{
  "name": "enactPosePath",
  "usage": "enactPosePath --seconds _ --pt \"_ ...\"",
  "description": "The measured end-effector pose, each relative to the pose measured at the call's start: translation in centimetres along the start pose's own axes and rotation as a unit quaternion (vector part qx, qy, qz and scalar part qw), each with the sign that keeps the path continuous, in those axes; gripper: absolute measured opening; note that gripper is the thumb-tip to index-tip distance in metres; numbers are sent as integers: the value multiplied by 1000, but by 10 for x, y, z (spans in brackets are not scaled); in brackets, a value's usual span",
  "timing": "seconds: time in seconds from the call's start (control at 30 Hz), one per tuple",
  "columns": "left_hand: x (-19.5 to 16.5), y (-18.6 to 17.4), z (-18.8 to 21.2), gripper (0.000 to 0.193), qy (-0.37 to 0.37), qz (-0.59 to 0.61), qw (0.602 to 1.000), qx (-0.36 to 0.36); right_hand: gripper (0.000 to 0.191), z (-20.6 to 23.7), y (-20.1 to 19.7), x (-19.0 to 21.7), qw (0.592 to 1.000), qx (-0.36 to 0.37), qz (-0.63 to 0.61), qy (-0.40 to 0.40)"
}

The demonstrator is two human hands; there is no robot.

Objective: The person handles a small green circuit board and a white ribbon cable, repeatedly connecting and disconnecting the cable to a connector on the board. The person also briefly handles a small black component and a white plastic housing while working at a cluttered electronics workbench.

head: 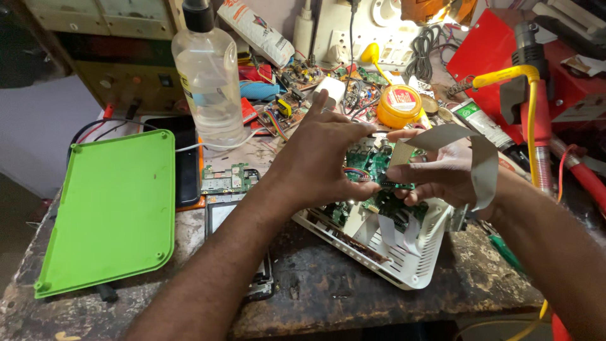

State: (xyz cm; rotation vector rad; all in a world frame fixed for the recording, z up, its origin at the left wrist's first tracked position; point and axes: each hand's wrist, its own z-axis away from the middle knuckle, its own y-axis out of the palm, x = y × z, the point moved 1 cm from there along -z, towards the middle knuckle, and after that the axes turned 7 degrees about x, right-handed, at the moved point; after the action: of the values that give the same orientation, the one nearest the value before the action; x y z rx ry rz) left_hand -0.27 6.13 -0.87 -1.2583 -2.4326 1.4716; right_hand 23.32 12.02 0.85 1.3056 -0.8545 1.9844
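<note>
Item: green printed circuit board (372, 165) with a wide, flat grey ribbon cable (470, 151), held above an opened white slotted plastic casing (413, 262) at the middle of the worn dark table (328, 284).

Left hand (322, 161): laid over the board's left edge, fingers closed on it, forefinger lifted and pointing away. Right hand (435, 173): thumb and fingers pinching the board's right edge where the ribbon cable joins; the cable loops up and over the back of this hand. How firmly the cable sits in its connector cannot be told.

Surroundings: a clear plastic bottle (211, 82) of colourless liquid with a black cap stands upright just beyond the left hand; a bright green rounded plastic cover (110, 208) lies at the left; a small bare green board (228, 179) lies between them; a yellow round tin (399, 106) and loose wiring crowd the far side.

Risks, as judged:
- Cable tear or connector damage, if the board is pulled while the loop is snagged on the right hand.
- Board dropped into the casing, if either pinch slips.
- Bottle tipped onto the electronics, if the left forearm swings wide.
- Short colourful leads at the board's left edge strained by twisting.
</note>
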Motion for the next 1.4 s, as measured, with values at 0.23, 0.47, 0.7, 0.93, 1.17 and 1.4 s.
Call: enactPosePath --seconds 0.23,0.47,0.7,0.93,1.17,1.4 --pt "-1 -1 0 79 17 -3 1000 -12 69 -2 -5 -7 995 2 -102 5" --pt "-2 0 -1 78 21 -15 1000 -15 63 -4 -7 -15 993 46 -108 -13" --pt "-1 1 -1 80 32 -6 999 -30 53 -2 -3 -10 997 26 -61 -33" --pt "-1 2 -1 78 33 2 999 -26 37 -5 -3 -16 999 28 -29 -3" --pt "-1 4 0 77 20 -7 1000 -14 44 -3 -1 -17 999 9 -27 -21" --pt "4 3 2 76 -15 -4 1000 -14 59 32 -30 -21 990 -113 83 0"
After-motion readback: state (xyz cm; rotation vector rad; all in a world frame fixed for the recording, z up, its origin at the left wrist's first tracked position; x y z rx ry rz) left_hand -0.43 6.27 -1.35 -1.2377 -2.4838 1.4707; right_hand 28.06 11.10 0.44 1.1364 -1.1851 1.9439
